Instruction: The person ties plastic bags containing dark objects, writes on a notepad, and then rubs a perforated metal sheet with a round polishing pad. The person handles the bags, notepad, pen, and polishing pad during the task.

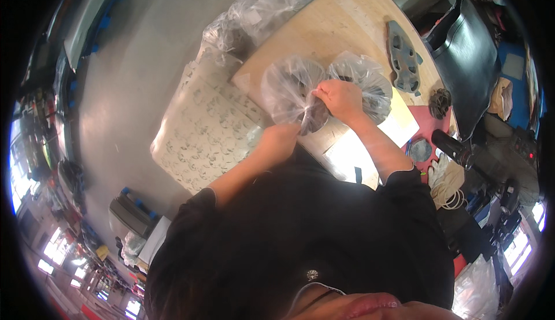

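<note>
A clear plastic bag (283, 86) with dark contents rests at the table's near left edge, its top gathered and twisted. My left hand (280, 141) is closed on the gathered plastic at the near side. My right hand (342, 96) pinches the same bag's gathered top from the right, fingers bent. Just right of it, and partly behind my right hand, stands a second clear plastic bag (376, 92) with dark round-edged things inside. What exactly the bags contain is blurred by the plastic.
The wooden table (312, 31) carries a grey part with holes (403, 60), a small dark coiled piece (440, 101) and white paper (350, 152). A dark cylinder (451, 147) lies at the right. Left stand a patterned sheet-covered surface (202, 118) and more filled plastic bags (260, 17).
</note>
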A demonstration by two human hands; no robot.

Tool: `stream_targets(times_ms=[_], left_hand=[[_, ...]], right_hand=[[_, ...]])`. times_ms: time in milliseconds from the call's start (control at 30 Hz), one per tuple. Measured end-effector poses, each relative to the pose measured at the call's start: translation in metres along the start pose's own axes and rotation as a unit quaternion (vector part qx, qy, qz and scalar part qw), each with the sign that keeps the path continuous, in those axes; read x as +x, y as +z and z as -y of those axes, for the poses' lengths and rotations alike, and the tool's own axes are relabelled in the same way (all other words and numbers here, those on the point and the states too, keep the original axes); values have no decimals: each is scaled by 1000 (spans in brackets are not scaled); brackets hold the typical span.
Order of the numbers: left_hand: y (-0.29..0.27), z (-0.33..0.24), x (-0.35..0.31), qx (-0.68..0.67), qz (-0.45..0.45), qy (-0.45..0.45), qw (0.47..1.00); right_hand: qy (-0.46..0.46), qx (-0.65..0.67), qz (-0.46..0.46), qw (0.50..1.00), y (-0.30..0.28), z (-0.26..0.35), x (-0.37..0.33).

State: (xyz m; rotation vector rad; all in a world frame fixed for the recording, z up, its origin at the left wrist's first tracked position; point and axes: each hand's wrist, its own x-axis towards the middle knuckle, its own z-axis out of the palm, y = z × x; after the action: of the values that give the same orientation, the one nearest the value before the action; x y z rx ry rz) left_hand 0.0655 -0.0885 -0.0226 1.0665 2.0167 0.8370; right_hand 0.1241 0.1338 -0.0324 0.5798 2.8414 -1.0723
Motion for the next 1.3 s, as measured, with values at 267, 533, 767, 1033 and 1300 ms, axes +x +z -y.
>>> stream_targets(times_ms=[267,533,767,1033,1300], left_hand=[[-19,-15,11,24,65,-29,997],[-28,-46,60,14,130,-12,991],[-7,-54,92,113,228,45,966],[-14,-54,86,0,261,-44,964],[-5,-64,86,7,222,13,975]], right_hand=[[9,1,3,1000,-9,0,3],[70,344,-129,928,-39,-5,-70],[177,378,-209,884,-9,-34,-97],[43,114,-183,976,-1,-22,-86],[-11,-3,-178,984,7,-1,-87]])
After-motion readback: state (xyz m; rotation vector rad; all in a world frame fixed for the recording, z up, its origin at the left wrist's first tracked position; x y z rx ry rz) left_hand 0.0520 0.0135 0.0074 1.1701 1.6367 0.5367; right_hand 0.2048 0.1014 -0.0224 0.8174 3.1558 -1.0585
